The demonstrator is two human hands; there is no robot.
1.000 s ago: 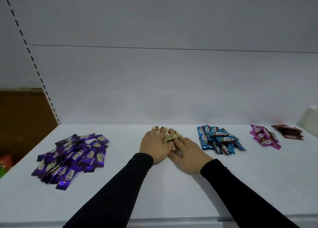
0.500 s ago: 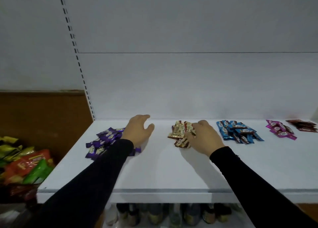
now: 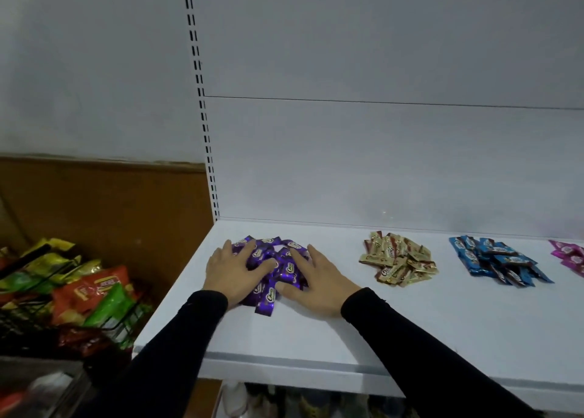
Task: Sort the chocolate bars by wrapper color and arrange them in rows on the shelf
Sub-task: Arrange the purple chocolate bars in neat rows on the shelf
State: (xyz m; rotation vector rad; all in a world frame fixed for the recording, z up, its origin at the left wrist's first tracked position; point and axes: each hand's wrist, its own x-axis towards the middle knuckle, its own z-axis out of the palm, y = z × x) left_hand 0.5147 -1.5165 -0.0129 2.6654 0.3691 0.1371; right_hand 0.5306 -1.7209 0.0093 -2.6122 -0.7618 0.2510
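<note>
Four heaps of chocolate bars lay in view on the white shelf (image 3: 316,332), already parted by wrapper colour but not yet set in rows. Both hands worked the purple pile (image 3: 274,261) at the shelf's left end: the left hand (image 3: 232,267) lay on its left flank and the right hand (image 3: 316,278) on its right, fingers spread wide and flat against the wrappers, pressing and gathering them in, not pinching any one bar. I judged this the bunching-up step for the purple lot. Next would come squaring those loose bars side by side, which calls for light pushes, since the slick wrappers overlap and would slide.

Right of the purple pile, well apart, sat the gold pile (image 3: 398,261), then the blue pile (image 3: 499,261), and at the frame's edge a cut-off pink pile (image 3: 570,256).

Left of the purple pile and lower, off the shelf, a dark wire basket (image 3: 19,319) held snack bags (image 3: 91,291) in red, green and yellow.
</note>
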